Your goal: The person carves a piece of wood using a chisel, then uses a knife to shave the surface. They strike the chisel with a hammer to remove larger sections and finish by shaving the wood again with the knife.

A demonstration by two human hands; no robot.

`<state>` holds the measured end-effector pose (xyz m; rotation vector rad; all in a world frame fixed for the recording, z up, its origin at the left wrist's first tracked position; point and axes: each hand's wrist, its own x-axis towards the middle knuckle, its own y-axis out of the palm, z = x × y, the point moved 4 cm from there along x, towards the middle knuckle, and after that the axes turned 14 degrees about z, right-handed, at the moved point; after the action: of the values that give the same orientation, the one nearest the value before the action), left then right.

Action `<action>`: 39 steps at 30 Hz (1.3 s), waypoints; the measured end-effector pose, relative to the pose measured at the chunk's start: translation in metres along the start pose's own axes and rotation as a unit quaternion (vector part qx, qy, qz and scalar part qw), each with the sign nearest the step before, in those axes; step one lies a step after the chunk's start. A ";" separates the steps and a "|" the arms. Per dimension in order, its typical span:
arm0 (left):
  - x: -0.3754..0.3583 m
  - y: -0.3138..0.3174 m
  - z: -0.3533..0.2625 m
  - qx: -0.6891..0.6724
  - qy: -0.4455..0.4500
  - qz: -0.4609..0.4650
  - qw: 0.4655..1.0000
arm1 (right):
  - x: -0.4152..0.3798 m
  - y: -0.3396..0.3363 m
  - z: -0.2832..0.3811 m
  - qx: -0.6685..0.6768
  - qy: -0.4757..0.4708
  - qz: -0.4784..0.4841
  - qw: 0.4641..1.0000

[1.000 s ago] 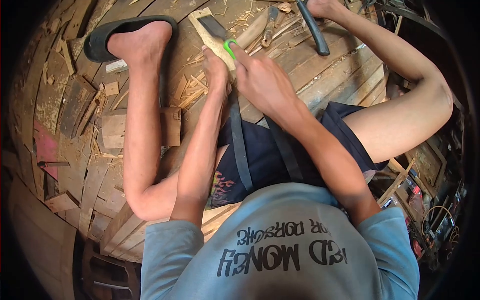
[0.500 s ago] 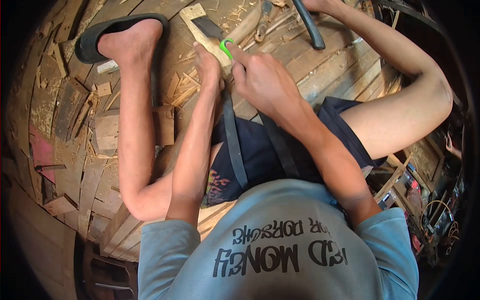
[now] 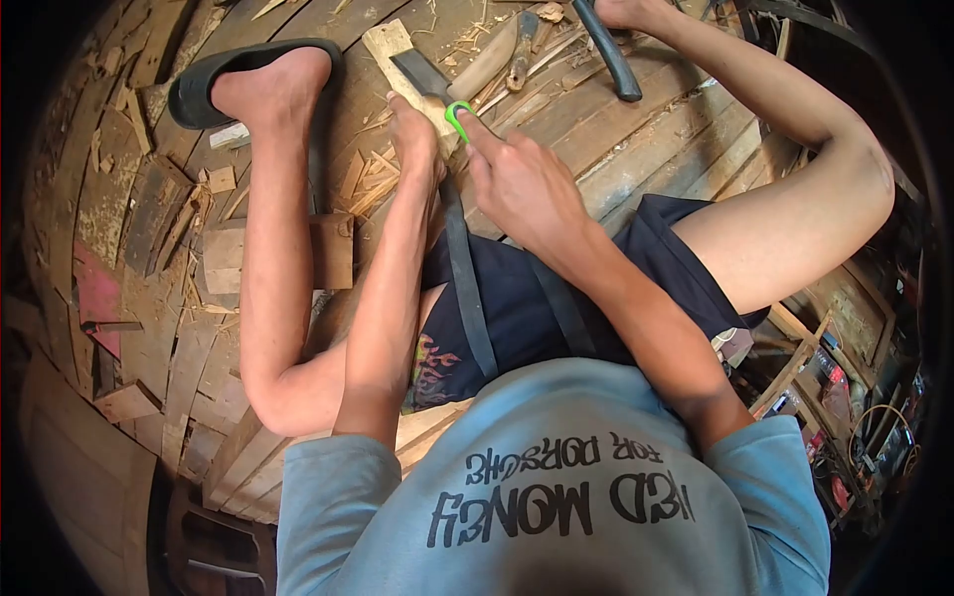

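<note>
Gripping the wood [image 3: 386, 42] by its near part, the left hand [image 3: 414, 137] has its fingers closed along the left edge, some hidden, with chips [image 3: 370, 181] lying beside its wrist. Over the wood's upper face lies the chisel [image 3: 422, 75], blade toward the far end, and the right hand [image 3: 527, 189] is curled round its green handle [image 3: 458, 113]; farther right, a wooden-handled tool [image 3: 521, 60] and a black handle [image 3: 610, 55] rest apart.

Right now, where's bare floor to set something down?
Mostly bare: floorboards between right hand, dark handle, right leg and shorts. Crowded: splinters left of the left hand; loose wood pieces left of the dark handle.
</note>
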<state>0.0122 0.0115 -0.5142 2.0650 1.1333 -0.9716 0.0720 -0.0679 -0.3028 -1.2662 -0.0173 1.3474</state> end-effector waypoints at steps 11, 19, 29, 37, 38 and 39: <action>-0.015 0.007 -0.012 -0.019 0.036 0.048 0.998 | 0.025 0.001 -0.001 -0.008 -0.030 -0.043 0.999; -0.027 0.010 -0.023 -0.043 0.042 0.032 0.998 | 0.037 -0.003 0.003 -0.040 -0.037 -0.043 0.998; -0.010 0.008 -0.013 -0.051 -0.021 0.043 0.998 | 0.046 -0.013 0.003 0.018 -0.047 -0.026 0.998; -0.018 0.006 -0.017 -0.029 -0.010 0.023 0.999 | 0.005 -0.013 0.000 -0.016 0.003 0.003 1.000; -0.033 0.009 -0.023 -0.065 -0.024 0.026 0.997 | 0.009 -0.019 0.004 0.001 -0.001 0.010 1.000; -0.024 0.006 -0.017 -0.075 -0.013 0.051 0.996 | 0.009 -0.021 0.005 0.017 -0.008 0.016 1.000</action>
<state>0.0141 0.0108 -0.4842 1.9645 1.0447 -0.8352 0.0867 -0.0524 -0.2924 -1.2318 0.0148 1.3800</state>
